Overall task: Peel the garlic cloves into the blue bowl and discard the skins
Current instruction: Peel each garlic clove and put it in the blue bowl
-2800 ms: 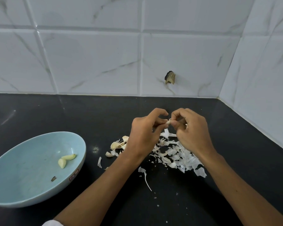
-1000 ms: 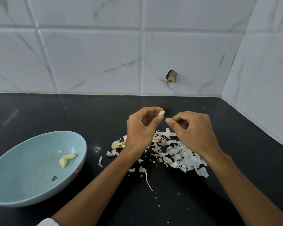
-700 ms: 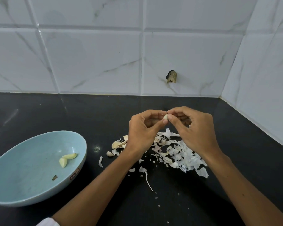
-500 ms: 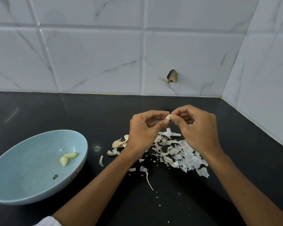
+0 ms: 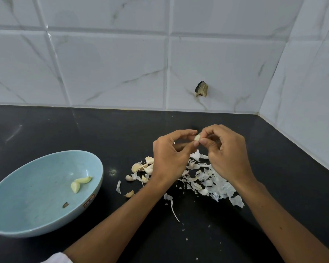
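Note:
My left hand (image 5: 169,156) pinches a small pale garlic clove (image 5: 197,138) between thumb and forefinger, held above the counter. My right hand (image 5: 227,154) meets it, its thumb and forefinger pinching the same clove from the right. Below both hands lies a heap of white garlic skins (image 5: 211,181). Several unpeeled cloves (image 5: 143,167) lie just left of my left wrist. The blue bowl (image 5: 17,223) sits at the left, tilted, with two peeled cloves (image 5: 80,184) and a dark scrap inside.
The black countertop (image 5: 273,215) runs to a white tiled wall behind and on the right. A brown chipped hole (image 5: 201,89) marks the back wall. Loose skin scraps (image 5: 172,205) lie near the front of the heap.
One second ago my hands were apart, the left alone holding the clove. My right hand has come back to it, and both now pinch it slightly higher and to the right.

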Demonstrator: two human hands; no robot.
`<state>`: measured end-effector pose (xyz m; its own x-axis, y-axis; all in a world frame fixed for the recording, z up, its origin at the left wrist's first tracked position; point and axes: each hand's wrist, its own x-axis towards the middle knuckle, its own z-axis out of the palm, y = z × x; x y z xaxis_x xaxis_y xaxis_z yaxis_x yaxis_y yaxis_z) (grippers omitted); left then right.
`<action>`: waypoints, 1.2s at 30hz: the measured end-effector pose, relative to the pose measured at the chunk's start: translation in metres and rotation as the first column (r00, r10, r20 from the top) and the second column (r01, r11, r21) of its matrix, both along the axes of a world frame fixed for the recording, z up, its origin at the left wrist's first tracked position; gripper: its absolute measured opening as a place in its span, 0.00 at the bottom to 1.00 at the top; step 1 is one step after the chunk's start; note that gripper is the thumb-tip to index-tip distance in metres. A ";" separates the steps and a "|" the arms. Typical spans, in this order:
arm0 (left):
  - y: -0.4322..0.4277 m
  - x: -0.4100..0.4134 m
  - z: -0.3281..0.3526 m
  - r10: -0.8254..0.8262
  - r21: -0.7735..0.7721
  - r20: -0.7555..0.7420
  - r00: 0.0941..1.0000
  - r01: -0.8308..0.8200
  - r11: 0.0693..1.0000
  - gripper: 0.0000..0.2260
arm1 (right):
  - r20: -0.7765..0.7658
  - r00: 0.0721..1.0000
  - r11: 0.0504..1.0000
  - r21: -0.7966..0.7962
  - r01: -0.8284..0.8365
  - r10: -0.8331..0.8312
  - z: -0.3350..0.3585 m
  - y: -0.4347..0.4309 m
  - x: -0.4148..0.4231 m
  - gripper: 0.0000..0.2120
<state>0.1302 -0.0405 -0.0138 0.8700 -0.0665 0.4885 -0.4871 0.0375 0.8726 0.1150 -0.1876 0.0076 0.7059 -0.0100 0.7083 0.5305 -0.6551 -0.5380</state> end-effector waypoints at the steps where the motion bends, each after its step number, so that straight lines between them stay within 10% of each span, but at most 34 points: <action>1: 0.000 -0.001 0.000 0.005 -0.005 -0.004 1.000 -0.005 1.000 0.12 | -0.004 1.000 1.000 -0.011 -0.005 0.005 0.001 0.000 0.000 0.07; 36: 0.014 0.009 0.017 -0.250 -0.561 -0.379 0.891 -0.006 0.828 0.09 | -0.192 0.979 0.984 -0.151 -0.095 0.065 -0.001 0.003 -0.003 0.07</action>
<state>0.1389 -0.0264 0.0030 0.9974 -0.0275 0.0665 -0.0375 0.5911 0.8057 0.1118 -0.1849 0.0061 0.8188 0.1540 0.5531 0.4857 -0.6993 -0.5244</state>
